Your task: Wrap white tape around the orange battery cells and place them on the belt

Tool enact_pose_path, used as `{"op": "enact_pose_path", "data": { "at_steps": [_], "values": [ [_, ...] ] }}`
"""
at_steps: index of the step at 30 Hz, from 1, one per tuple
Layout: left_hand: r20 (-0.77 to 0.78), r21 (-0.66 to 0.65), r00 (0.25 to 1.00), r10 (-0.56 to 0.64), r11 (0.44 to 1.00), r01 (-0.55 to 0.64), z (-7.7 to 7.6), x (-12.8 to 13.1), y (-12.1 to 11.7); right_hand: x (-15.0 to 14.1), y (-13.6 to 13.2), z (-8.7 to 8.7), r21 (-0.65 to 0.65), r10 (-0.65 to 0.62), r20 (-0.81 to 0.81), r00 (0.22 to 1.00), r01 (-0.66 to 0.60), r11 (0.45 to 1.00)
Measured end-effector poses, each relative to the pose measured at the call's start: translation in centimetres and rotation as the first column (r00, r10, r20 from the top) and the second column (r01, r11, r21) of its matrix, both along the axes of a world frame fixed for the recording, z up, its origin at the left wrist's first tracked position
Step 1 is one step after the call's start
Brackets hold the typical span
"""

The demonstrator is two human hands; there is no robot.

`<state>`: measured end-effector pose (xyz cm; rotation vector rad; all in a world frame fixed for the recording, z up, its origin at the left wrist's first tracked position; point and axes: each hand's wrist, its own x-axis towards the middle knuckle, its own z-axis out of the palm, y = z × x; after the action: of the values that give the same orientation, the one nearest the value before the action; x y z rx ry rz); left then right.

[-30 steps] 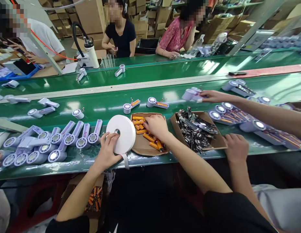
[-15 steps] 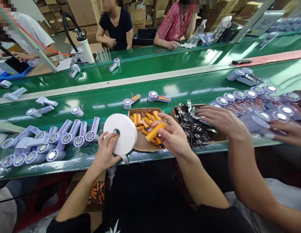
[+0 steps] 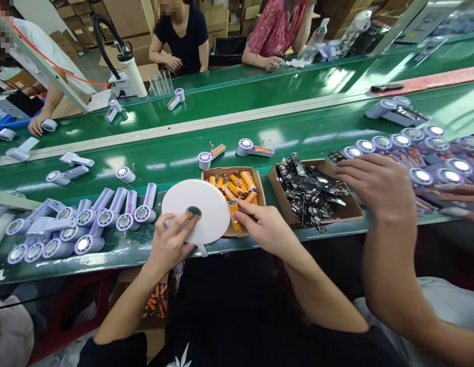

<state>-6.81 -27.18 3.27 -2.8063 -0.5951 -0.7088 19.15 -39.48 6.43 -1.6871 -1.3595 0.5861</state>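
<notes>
Left hand, green bench, cartons beyond

The head camera looks forward and down the green bench.

A white roll is held beside a near-upright orange cylinder.

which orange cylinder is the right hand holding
The orange cylinder pinched by the right hand, beside the white roll; its neighbours lie loose in the cardboard box.
</notes>
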Motion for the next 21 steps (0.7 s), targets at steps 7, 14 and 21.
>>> {"op": "enact_pose_path", "data": {
  "at_steps": [7, 14, 21],
  "values": [
    [0.083, -0.014, 0.996, -0.035, 0.999, 0.036, 0.7, 1.2, -0.2, 0.4, -0.8, -0.7, 0.176, -0.221, -0.131, 0.966, 0.242, 0.954],
    [0.087, 0.01, 0.996, -0.022, 1.0, 0.022, 0.7, 1.0, -0.4, 0.2, -1.8, -1.4, 0.219, -0.29, -0.386, 0.876, 0.392, 0.894],
    [0.03, -0.03, 0.999, 0.044, 0.999, -0.043, 0.6, 0.8, 0.0, 1.9, -1.6, -0.3, 0.33, -0.334, -0.435, 0.836, 0.493, 0.805]
  ]
}}
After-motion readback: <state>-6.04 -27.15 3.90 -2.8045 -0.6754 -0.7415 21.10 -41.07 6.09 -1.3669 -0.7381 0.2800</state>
